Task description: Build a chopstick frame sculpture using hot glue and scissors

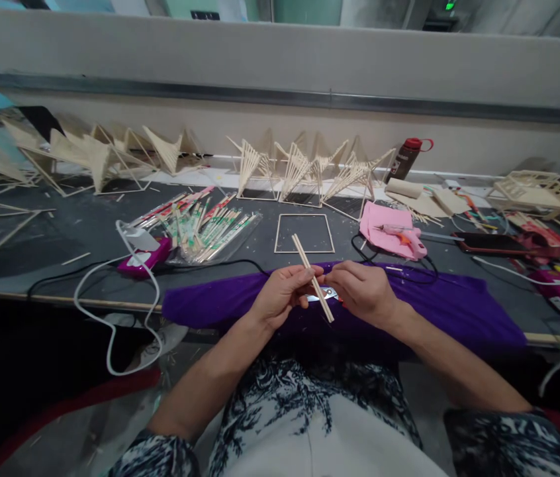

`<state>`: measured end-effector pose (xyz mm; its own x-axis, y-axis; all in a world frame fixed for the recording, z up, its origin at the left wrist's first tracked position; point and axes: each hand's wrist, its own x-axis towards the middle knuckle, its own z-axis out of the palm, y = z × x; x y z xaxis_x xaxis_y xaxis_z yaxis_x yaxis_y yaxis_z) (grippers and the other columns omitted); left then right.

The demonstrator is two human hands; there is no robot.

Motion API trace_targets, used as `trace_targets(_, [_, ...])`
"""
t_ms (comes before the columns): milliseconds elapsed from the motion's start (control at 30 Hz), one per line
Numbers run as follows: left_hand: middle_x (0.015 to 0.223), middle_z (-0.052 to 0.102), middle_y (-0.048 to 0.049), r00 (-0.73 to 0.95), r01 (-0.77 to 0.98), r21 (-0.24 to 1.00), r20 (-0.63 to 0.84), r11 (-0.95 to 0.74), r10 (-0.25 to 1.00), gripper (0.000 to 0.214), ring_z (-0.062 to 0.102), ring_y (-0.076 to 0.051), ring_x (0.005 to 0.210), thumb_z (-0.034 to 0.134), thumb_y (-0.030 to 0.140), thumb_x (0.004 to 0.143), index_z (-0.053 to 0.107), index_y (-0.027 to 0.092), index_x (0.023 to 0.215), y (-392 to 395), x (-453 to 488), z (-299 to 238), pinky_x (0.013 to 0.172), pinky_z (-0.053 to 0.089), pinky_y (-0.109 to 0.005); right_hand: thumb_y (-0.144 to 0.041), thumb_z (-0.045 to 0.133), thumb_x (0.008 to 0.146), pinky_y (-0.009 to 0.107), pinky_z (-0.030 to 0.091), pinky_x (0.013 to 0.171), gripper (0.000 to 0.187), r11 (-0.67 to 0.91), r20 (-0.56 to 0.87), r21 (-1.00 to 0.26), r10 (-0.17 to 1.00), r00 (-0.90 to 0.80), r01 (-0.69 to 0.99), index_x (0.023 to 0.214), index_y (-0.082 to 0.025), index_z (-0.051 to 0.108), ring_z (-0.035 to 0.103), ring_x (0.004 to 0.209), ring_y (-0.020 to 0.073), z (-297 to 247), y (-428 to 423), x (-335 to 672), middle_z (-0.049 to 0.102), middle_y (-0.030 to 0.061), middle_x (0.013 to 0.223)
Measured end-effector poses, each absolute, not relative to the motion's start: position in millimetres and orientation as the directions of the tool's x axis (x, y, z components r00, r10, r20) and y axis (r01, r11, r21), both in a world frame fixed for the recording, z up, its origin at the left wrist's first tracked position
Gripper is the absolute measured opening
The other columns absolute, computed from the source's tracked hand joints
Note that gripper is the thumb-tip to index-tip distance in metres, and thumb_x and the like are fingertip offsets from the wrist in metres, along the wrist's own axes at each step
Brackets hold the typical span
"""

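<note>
My left hand [284,291] grips a pair of wooden chopsticks [312,278] between thumb and fingers, tilted over the table's front edge. Close beside them, my right hand [362,291] is closed with its fingers curled; what it pinches, if anything, is hidden. Below the chopsticks, partly covered by my hands, shows a metal cutting tool like pliers [324,294]. A purple cloth [220,298] lies under both hands along the edge. Just beyond them, a square frame of thin sticks [304,252] rests flat on the dark table [96,222].
Paper-wrapped chopsticks [210,228] lie in clear plastic at left, near a purple power strip [145,258] with a white cable. At right, a pink glue gun [404,240] sits on pink cloth. Several stick models [302,172] and a bottle [406,159] stand along the wall.
</note>
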<state>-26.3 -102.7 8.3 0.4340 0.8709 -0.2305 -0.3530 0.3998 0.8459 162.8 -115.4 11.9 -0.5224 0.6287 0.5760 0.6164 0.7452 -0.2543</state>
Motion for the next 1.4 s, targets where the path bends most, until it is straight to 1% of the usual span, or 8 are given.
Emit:
trace_targets(133, [0.08,0.07,-0.0075,0.441,-0.358,0.828,-0.258,0.432,0.86,0.023,0.066,-0.013,0.063,0.068,0.029,0.073,0.067,0.012,0.088,-106,-24,4,0.037,0.042,-0.013,-0.025,0.042,0.091,0.028,0.042,0.07,0.021,0.715,0.525,-0.229,0.662,-0.535,0.661,0.085,-0.018,0.061,0.056,0.077,0.0158,14,-121,159,0.062,0.0086,0.081])
trace_targets(333, [0.082,0.071,-0.0098,0.414,-0.368,0.84,-0.236,0.398,0.879,0.025,0.067,-0.015,0.063,0.069,0.03,0.072,0.066,0.011,0.087,-112,-23,9,0.037,0.042,-0.013,-0.024,0.041,0.091,0.025,0.038,0.06,0.017,0.596,0.486,-0.553,0.798,-0.355,0.583,0.08,-0.018,0.052,0.049,0.064,0.0122,29,-121,165,0.054,0.003,0.074])
trace_targets(467, [0.086,0.071,-0.0085,0.278,-0.474,0.813,-0.227,0.339,0.933,0.02,0.066,-0.012,0.063,0.065,0.028,0.075,0.066,0.014,0.088,-103,-36,17,0.039,0.042,-0.012,-0.029,0.04,0.093,0.023,0.038,0.054,0.016,0.42,0.366,-0.775,0.907,-0.207,0.472,0.083,-0.02,0.049,0.047,0.056,0.0101,36,-132,182,0.051,-0.0013,0.066])
trace_targets(667, [0.096,0.071,-0.0093,0.127,-0.509,0.825,-0.209,0.245,0.97,0.023,0.067,-0.013,0.069,0.064,0.029,0.075,0.065,0.015,0.093,-92,-50,19,0.04,0.044,-0.012,-0.025,0.037,0.093,0.023,0.036,0.057,0.017,0.506,0.184,-0.671,0.821,-0.541,0.541,0.081,-0.019,0.048,0.049,0.061,0.01,18,-165,175,0.054,0.0006,0.073])
trace_targets(900, [0.091,0.071,-0.0086,0.131,-0.457,0.87,-0.141,0.186,0.981,0.026,0.067,-0.014,0.067,0.068,0.029,0.071,0.065,0.014,0.092,-92,-44,16,0.04,0.044,-0.013,-0.028,0.042,0.091,0.025,0.035,0.056,0.019,0.638,0.146,-0.499,0.729,-0.669,0.586,0.08,-0.017,0.053,0.05,0.062,0.0124,2,-165,163,0.058,0.0034,0.074])
trace_targets(1033, [0.086,0.072,-0.0091,0.107,-0.406,0.899,-0.134,0.166,0.985,0.029,0.067,-0.014,0.064,0.071,0.03,0.068,0.065,0.012,0.091,-94,-42,14,0.04,0.044,-0.013,-0.022,0.049,0.086,0.024,0.039,0.061,0.01,0.643,0.215,-0.585,0.711,-0.67,0.495,0.089,-0.018,0.059,0.056,0.07,0.0127,9,-160,168,0.063,0.0042,0.084])
trace_targets(1233, [0.085,0.072,-0.0091,0.113,-0.372,0.916,-0.114,0.148,0.987,0.033,0.066,-0.014,0.064,0.072,0.033,0.067,0.066,0.011,0.091,-98,-36,13,0.041,0.044,-0.014,-0.034,0.053,0.086,0.022,0.039,0.054,0.021,0.375,0.201,-0.804,0.902,-0.383,0.461,0.076,-0.017,0.06,0.052,0.058,0.0105,10,-149,162,0.057,-0.0002,0.066])
trace_targets(1400, [0.083,0.072,-0.0098,0.117,-0.357,0.926,-0.088,0.125,0.989,0.034,0.065,-0.013,0.063,0.072,0.034,0.066,0.067,0.01,0.09,-102,-30,11,0.043,0.046,-0.015,-0.034,0.053,0.085,0.021,0.039,0.048,0.02,0.27,0.151,-0.903,0.927,-0.342,0.333,0.08,-0.017,0.061,0.049,0.053,0.0091,2,-138,154,0.055,-0.0007,0.066])
